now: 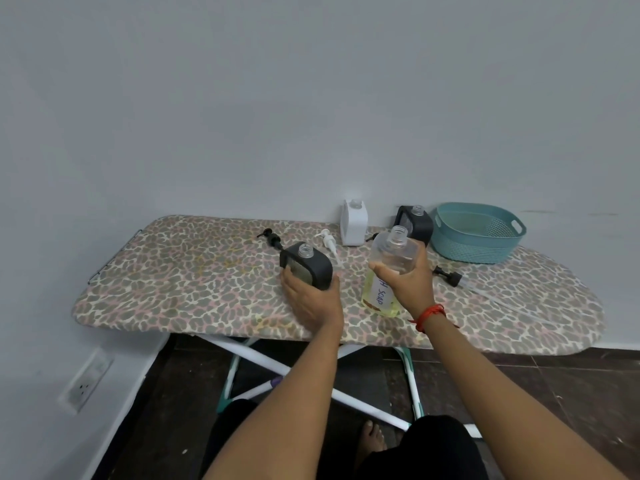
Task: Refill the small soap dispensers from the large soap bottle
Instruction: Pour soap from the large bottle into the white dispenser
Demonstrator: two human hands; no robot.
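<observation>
Centre of frame, on a leopard-print board (173,278): the left hand (308,301) grips a dark dispenser (306,266) from the near side, fingers wrapped round its body, its uncapped neck pointing up. Just right of it, the right hand (407,284) is curled round the big bottle (393,252), which stands roughly upright, mouth open, yellow soap low inside. The bottle's mouth sits right of and above the dispenser's neck, so pouring likely means tipping it leftward.

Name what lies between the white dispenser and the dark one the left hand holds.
A white pump lying on the ironing board, per the head view.
</observation>
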